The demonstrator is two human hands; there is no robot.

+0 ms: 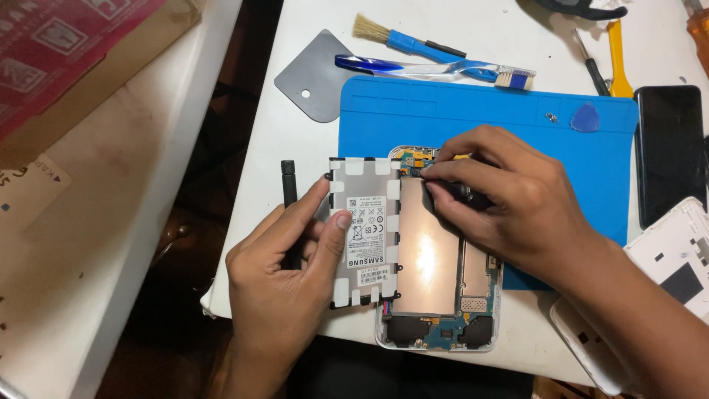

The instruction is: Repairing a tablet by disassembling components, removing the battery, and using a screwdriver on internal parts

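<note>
An opened white tablet lies on a blue work mat, its circuit boards and a shiny metal plate exposed. A flat grey battery pack is lifted out to the left of the tablet. My left hand grips the battery's left edge, thumb on its label, and also holds a thin black tool. My right hand rests over the tablet's upper part, fingertips pinched at the connector area near the top; whether it holds something there is unclear.
On the white table: a grey plastic scraper, a blue-handled brush, a toothbrush, a blue pick, a yellow pry tool, a dark phone, a white back cover. A cardboard box stands at left.
</note>
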